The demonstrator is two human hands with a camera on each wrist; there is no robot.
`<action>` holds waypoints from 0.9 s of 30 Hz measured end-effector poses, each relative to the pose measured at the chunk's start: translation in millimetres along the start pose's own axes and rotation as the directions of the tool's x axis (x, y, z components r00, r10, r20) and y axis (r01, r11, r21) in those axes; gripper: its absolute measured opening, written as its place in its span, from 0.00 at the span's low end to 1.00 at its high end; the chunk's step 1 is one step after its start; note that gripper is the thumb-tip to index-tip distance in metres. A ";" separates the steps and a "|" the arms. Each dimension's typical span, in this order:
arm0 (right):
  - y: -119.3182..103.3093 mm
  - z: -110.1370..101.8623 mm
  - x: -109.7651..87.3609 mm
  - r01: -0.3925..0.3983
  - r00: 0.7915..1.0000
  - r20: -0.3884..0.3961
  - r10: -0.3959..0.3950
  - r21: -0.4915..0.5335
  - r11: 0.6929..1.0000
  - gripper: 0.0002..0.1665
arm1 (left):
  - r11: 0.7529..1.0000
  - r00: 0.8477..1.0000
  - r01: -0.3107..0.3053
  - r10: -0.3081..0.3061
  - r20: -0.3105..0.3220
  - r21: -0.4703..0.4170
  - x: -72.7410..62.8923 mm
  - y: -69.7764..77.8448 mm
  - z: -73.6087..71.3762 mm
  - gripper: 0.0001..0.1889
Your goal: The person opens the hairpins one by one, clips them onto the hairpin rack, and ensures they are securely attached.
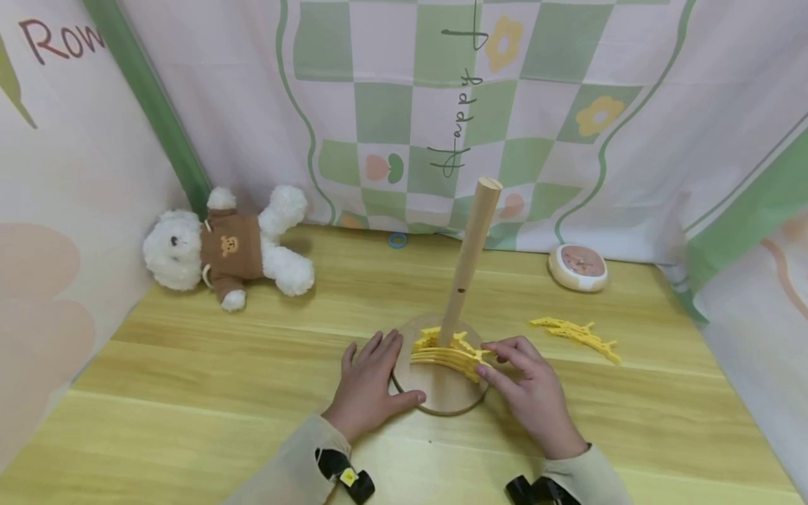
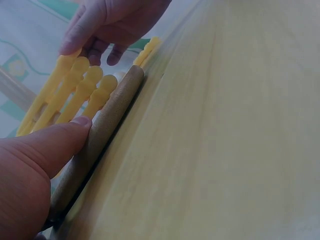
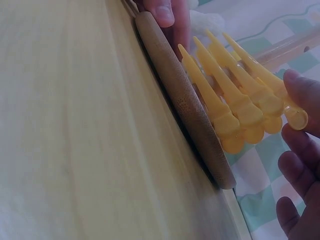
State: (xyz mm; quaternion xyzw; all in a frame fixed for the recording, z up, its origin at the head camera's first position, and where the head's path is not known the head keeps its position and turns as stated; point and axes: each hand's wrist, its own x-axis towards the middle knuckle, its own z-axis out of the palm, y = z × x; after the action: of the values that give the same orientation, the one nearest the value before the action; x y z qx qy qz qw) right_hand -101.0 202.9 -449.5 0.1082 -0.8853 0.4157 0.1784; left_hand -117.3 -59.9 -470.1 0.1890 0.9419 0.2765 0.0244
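A round wooden base [image 1: 444, 398] carries an upright wooden post [image 1: 467, 259]. Around the post's foot lie several curved yellow plastic pieces [image 1: 442, 356], stacked in layers. My left hand [image 1: 369, 389] rests at the base's left side, fingers extended and thumb laid over its rim. At the right end of the stack, my right hand [image 1: 533, 396] pinches the forked end of the topmost yellow piece [image 3: 255, 60] between thumb and fingers. In the right wrist view the layers below [image 3: 220, 112] sit just over the base edge.
More yellow pieces [image 1: 581, 335] lie on the table [image 1: 208, 393] to the right. Behind are a white plush dog in a brown shirt [image 1: 233, 245], a small blue ring [image 1: 397, 240] and a small clock [image 1: 578, 268]. A printed curtain [image 1: 435, 105] closes off the back.
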 end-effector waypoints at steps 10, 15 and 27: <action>0.6 0.3 0.1 0.005 1.000 -0.001 -0.005 0.011 1.000 0.18 | 1.000 1.000 -0.001 0.001 -0.001 0.000 0.7 -1.3 1.9 0.54; 1.9 1.3 0.3 0.019 1.000 -0.001 -0.019 0.020 1.000 0.19 | 1.000 1.000 0.002 -0.002 0.004 0.001 0.8 -1.0 2.1 0.54; 2.9 2.9 1.2 0.013 1.000 0.006 -0.013 0.031 0.999 0.18 | 1.000 1.000 0.005 -0.005 0.008 -0.007 0.6 -0.3 0.3 0.53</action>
State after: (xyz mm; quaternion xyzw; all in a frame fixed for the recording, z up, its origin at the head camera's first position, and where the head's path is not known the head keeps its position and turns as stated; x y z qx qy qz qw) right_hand -103.8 202.5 -452.7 0.1179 -0.8785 0.4278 0.1767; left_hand -117.9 -59.7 -470.5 0.1876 0.9414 0.2788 0.0292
